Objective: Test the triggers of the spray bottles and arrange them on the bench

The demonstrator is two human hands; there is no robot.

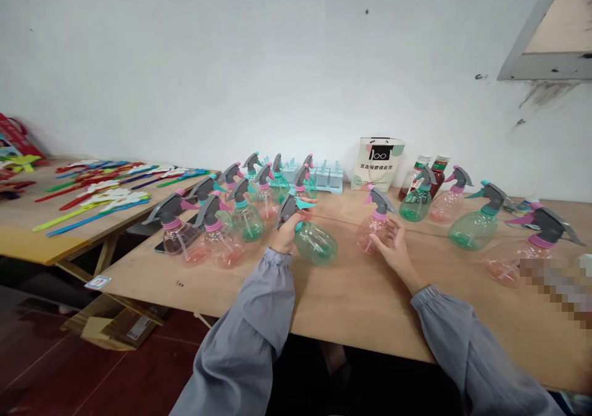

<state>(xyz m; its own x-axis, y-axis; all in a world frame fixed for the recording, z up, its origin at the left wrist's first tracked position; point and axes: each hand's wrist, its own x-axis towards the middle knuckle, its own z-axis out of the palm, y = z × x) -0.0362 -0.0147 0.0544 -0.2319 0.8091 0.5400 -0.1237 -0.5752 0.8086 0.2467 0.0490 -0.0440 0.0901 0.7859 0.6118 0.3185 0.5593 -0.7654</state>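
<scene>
My left hand (pixel 285 231) is wrapped round the neck of a green spray bottle (pixel 314 241) with a grey trigger head, held tilted just above the wooden table (pixel 351 299). My right hand (pixel 396 245) reaches with spread fingers to a pink spray bottle (pixel 372 226) standing upright; the fingertips touch or nearly touch its body. A cluster of several pink and green spray bottles (pixel 231 219) stands to the left of my left hand.
More spray bottles (pixel 476 222) stand along the right side. A white paper bag (pixel 377 163), two dark bottles (pixel 428 172) and a blue tray (pixel 326 175) sit by the wall. A second table (pixel 28 243) at left holds colourful flat toys (pixel 102 188). Cardboard (pixel 115 326) lies on the floor.
</scene>
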